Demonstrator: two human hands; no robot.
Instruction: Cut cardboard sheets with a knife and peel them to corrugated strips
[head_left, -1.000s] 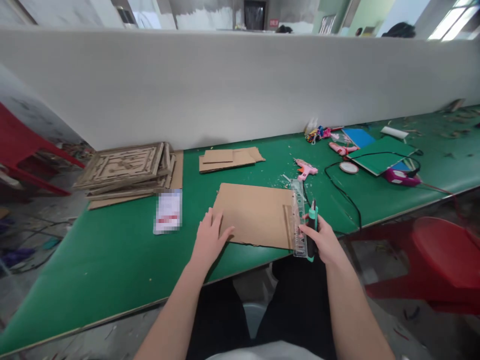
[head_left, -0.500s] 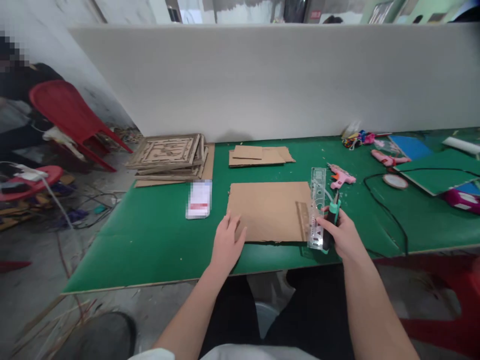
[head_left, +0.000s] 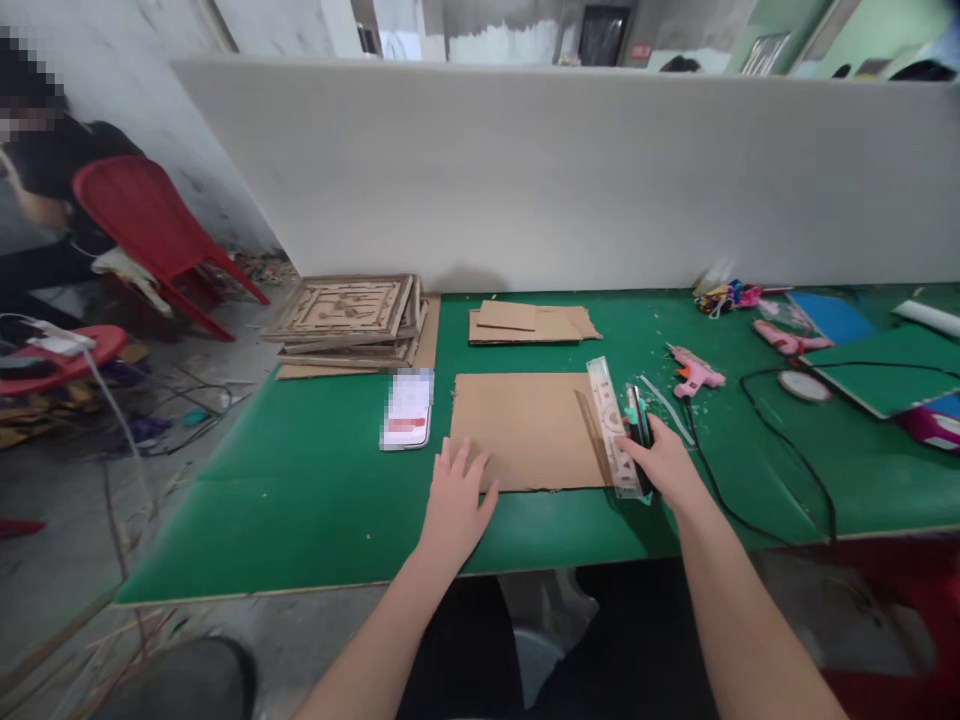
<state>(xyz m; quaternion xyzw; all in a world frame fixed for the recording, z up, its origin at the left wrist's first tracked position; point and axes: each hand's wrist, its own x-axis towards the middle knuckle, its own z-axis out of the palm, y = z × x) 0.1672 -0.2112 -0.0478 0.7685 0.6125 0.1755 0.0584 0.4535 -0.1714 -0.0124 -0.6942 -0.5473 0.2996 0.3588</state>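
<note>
A rectangular piece of brown cardboard (head_left: 525, 430) lies flat on the green table in front of me. My left hand (head_left: 457, 510) rests at its front left corner, fingers spread. Over the right end of the sheet, my right hand (head_left: 664, 462) grips a clear plastic ruler (head_left: 604, 405) together with a black and teal utility knife (head_left: 637, 425). The ruler tilts, its far end leaning left, and its shadow falls on the cardboard. The knife sits just right of the ruler, pointing away from me.
Left of the sheet is a phone (head_left: 409, 408), with a stack of cardboard panels (head_left: 345, 312) behind it. Smaller cardboard pieces (head_left: 525, 325) lie at the back. On the right are a pink glue gun (head_left: 697, 372), its black cord, a tape roll (head_left: 804, 386) and a white partition (head_left: 562, 180) behind.
The ruler and knife in my right hand have turned, their far ends swinging left, and the ruler has come further over the cardboard. My left hand stays by the same corner.
</note>
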